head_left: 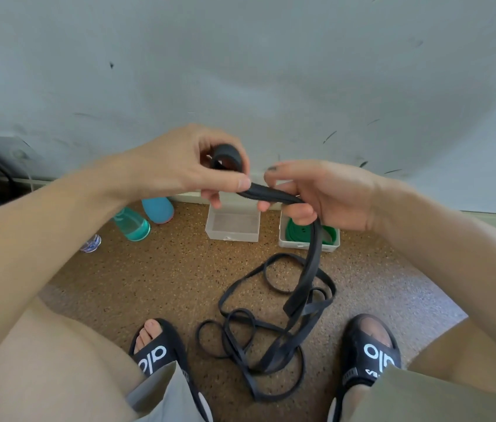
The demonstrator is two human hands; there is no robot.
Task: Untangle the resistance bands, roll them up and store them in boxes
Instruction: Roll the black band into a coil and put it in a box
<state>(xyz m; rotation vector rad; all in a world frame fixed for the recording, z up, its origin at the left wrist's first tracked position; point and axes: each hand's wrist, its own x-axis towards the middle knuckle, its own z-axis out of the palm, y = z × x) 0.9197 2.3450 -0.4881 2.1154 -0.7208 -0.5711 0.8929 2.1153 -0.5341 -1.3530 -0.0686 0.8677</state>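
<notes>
Rolling the black band (312, 263): your left hand (185, 169) pinches the started coil (227, 158); right hand (316, 193) fingers curl round the strip just beside it; free tail runs right then down to the floor tangle (258, 336); empty box (233, 223) sits below the coil.

Two boxes (233, 223) (309, 239) sit side by side on the floor (149, 278) against the wall (240, 71), bottles (132, 223) to their left, tangled bands (265, 336) before them, between two feet (158, 345) (368, 348).
</notes>
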